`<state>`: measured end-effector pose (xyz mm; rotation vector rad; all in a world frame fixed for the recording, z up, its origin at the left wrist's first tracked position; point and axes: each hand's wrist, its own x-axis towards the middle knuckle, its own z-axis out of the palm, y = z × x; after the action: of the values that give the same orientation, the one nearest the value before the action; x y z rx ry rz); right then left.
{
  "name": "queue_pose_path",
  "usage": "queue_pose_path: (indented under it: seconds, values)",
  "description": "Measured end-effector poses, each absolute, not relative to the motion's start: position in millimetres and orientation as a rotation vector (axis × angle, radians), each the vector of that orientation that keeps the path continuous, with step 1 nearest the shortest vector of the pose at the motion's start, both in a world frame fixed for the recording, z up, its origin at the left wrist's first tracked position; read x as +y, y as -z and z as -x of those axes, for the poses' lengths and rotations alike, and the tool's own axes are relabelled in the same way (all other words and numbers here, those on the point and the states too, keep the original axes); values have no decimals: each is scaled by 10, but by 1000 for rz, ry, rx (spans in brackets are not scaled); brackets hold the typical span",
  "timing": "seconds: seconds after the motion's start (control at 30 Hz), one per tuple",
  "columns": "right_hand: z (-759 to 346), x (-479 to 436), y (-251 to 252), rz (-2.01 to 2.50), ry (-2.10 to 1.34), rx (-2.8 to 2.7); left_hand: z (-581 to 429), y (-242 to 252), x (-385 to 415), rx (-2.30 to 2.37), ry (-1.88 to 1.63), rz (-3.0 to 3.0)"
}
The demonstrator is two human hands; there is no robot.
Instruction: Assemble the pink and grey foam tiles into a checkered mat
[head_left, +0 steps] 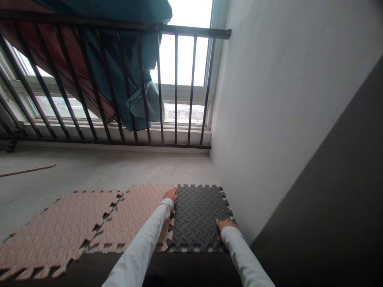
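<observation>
A dark grey interlocking foam floor tile (196, 217) with a tread pattern lies on the floor against the white wall. My left hand (171, 195) rests at its upper left corner, by the seam with a beige foam tile (134, 213). My right hand (226, 225) sits on the tile's right edge near the lower corner. Whether either hand grips the tile, I cannot tell. A second beige foam tile (56, 235) lies further left, its toothed edge meeting the first beige one. White sleeves cover both my forearms.
A bare concrete floor (89, 171) stretches ahead to a black metal railing (113, 26), with a teal cloth (119, 67) and a window behind it. A white wall (269, 111) stands right, a thin wooden strip (26, 170) lies far left, and a dark surface (191, 267) runs along the bottom.
</observation>
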<state>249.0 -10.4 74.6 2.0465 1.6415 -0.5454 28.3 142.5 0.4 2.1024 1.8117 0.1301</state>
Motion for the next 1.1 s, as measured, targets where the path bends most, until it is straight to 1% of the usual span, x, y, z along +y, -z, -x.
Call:
queue_pose_path:
  seconds: [0.3, 0.5, 0.63, 0.73, 0.93, 1.1]
  values:
    - [-2483, -63, -708, -2013, 533, 1675, -259, 96, 1249, 1745, -12, -2143]
    - [-2477, -54, -701, -1993, 520, 1679, -246, 99, 1192, 1683, 124, -2291]
    - [-2488, -52, -685, -2007, 525, 1683, -198, 31, 1322, 1655, 90, -2271]
    - [-2491, -59, -683, -2034, 523, 1673, -185, 12, 1431, 1732, 51, -2207]
    - [-2468, -78, -739, -2048, 530, 1656, -250, 78, 1491, 1826, 54, -2180]
    - [-2478, -64, -718, -2058, 517, 1702, -281, 6, 1487, 1799, 107, -2218]
